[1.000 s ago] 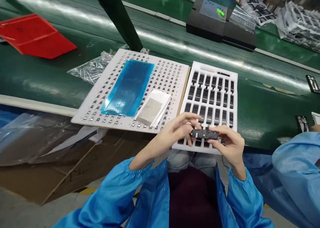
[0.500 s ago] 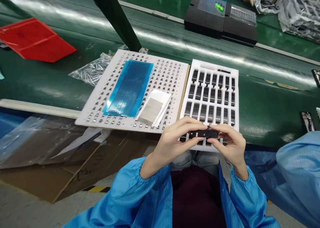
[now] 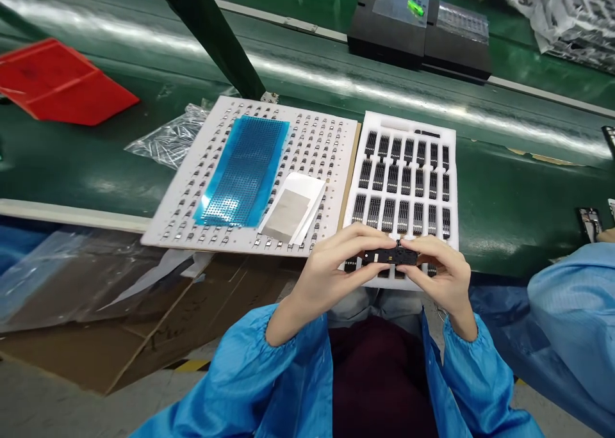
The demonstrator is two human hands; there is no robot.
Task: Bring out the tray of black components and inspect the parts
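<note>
I have a small black part (image 3: 391, 256) between my two hands, held crosswise just above the near rows of a white foam tray (image 3: 454, 217). My left grip (image 3: 331, 262) pinches its left end, thumb below and fingertips above. My right grip (image 3: 441, 273) pinches the other end the same way, thumb under and forefinger over, so the part lies nearly level between them. A pale patch and a small gold spot show on its upper face.

The tray sits right in front of me, its near edge reaching over my lap. Stacks of thin black pieces (image 3: 403, 217) stand in its slots, row upon row, and one dark strip (image 3: 426, 133) lies by itself near the far edge. My fingers hide part of the nearest row.

Just left of the tray is a white board (image 3: 347, 159) set with lines of little metal bits. A shiny blue sheet (image 3: 243, 172) full of holes lies on it, with some folded paper (image 3: 288, 214) beside that. Past the board, on the green worktop (image 3: 500, 217), are a crumpled clear bag (image 3: 166, 140) and, farther left, a red bin (image 3: 67, 82). Someone's blue sleeve (image 3: 571, 297) is near on my right.
</note>
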